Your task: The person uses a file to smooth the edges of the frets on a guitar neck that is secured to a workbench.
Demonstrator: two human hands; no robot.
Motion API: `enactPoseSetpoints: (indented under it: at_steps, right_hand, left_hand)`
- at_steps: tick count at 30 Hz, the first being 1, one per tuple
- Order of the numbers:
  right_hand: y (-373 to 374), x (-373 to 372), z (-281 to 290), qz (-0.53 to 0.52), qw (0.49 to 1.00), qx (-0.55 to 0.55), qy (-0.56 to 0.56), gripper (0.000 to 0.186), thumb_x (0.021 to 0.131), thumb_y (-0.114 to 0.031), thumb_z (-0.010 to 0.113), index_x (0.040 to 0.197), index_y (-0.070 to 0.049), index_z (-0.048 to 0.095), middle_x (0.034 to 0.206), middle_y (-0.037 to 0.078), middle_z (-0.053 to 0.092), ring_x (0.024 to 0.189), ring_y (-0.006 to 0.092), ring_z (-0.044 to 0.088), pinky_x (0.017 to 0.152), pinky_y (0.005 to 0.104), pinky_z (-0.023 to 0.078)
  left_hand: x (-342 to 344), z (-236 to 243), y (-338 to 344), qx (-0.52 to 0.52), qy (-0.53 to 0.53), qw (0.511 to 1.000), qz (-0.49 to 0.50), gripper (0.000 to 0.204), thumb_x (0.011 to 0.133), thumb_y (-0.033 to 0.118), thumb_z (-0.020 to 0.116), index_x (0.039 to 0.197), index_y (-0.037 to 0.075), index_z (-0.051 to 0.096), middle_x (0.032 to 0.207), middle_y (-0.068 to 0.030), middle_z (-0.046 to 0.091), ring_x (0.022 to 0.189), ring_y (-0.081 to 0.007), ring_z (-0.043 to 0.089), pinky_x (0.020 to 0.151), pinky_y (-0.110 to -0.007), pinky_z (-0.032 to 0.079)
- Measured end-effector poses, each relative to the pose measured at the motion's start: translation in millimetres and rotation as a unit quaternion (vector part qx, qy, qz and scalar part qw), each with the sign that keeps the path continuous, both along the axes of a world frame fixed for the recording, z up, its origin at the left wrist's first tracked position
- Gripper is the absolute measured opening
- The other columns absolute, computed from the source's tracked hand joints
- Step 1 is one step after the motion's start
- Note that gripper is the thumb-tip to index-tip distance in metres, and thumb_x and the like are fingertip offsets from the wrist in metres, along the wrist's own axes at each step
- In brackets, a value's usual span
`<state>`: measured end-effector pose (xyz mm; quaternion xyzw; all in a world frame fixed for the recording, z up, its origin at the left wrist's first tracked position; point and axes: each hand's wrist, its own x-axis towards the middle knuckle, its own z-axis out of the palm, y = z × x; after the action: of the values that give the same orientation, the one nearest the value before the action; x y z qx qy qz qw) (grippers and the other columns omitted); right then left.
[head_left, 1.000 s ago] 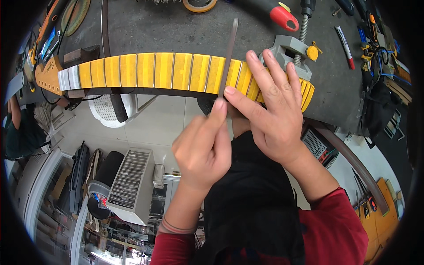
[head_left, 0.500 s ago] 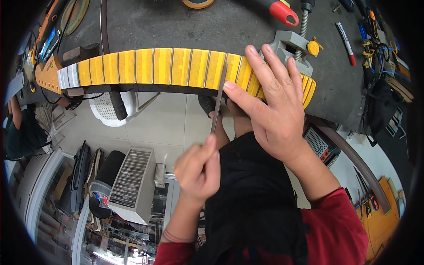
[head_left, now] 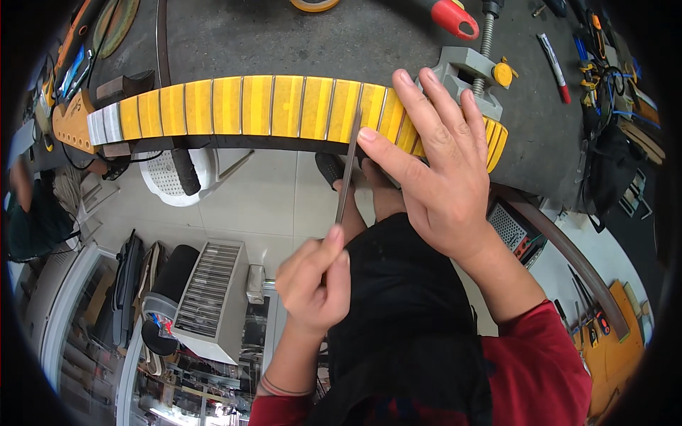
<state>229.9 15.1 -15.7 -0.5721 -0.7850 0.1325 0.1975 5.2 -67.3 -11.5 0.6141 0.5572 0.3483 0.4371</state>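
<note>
A guitar neck [head_left: 257,105] lies across the bench edge, its fretboard covered in yellow tape between bare metal frets. White tape covers the end beside the wooden headstock [head_left: 72,126] at the left. My left hand [head_left: 312,282] is closed around the near end of a slim metal file [head_left: 346,177]. The file's far end rests over the fretboard, next to a fret. My right hand [head_left: 446,160] lies on the neck's right part with its fingers stretched out. Its thumb tip is right beside the file, at the neck's near edge.
A grey clamp [head_left: 462,67] with a yellow knob stands behind the neck's right end. On the dark bench [head_left: 383,42] lie a red-handled tool [head_left: 455,19] and a marker [head_left: 555,67]. Below are a white stool [head_left: 162,170] and a slotted box [head_left: 212,298]. Another person [head_left: 35,220] is at far left.
My left hand has drawn the file slightly toward me along the fret. My right hand stays in place on the neck. The view has shifted a little.
</note>
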Motion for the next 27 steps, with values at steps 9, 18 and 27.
enactPoseSetpoints:
  at_steps: [9, 18, 27]
  right_hand:
    - [-5.0, 0.0, 4.0, -0.002, 1.000, -0.026, 0.007, 0.048, 0.095, -0.005, 0.069, 0.136, -0.027, 0.079, 0.166, 0.020, 0.053, 0.153, 0.0457, 0.050, 0.128, 0.0655, 0.024]
    - [-13.6, -9.4, 3.0, -0.024, 0.999, -0.036, -0.009, 0.053, 0.095, -0.005, 0.069, 0.141, -0.031, 0.076, 0.169, 0.021, 0.049, 0.158, 0.0445, 0.043, 0.129, 0.0657, 0.016]
    - [-16.2, -9.3, -3.5, -0.017, 0.999, -0.014, -0.029, 0.054, 0.095, -0.004, 0.070, 0.141, -0.031, 0.076, 0.171, 0.019, 0.048, 0.158, 0.0428, 0.043, 0.129, 0.0640, 0.017]
  left_hand:
    - [11.1, -9.5, 10.8, 0.102, 0.059, 0.993, -0.006, 0.040, 0.090, -0.016, 0.069, 0.128, -0.005, 0.075, 0.075, -0.0095, 0.063, 0.060, -0.0171, 0.057, 0.055, -0.030, 0.045]
    - [27.8, -18.2, 50.4, 0.108, 0.046, 0.993, 0.014, 0.048, 0.085, -0.016, 0.072, 0.130, -0.002, 0.075, 0.069, -0.0095, 0.058, 0.054, -0.0233, 0.055, 0.052, -0.033, 0.046]
    - [29.2, -16.8, 53.5, 0.066, -0.015, 0.997, 0.021, 0.039, 0.092, -0.016, 0.067, 0.129, -0.007, 0.074, 0.075, -0.0100, 0.064, 0.058, -0.0158, 0.056, 0.056, -0.029, 0.045]
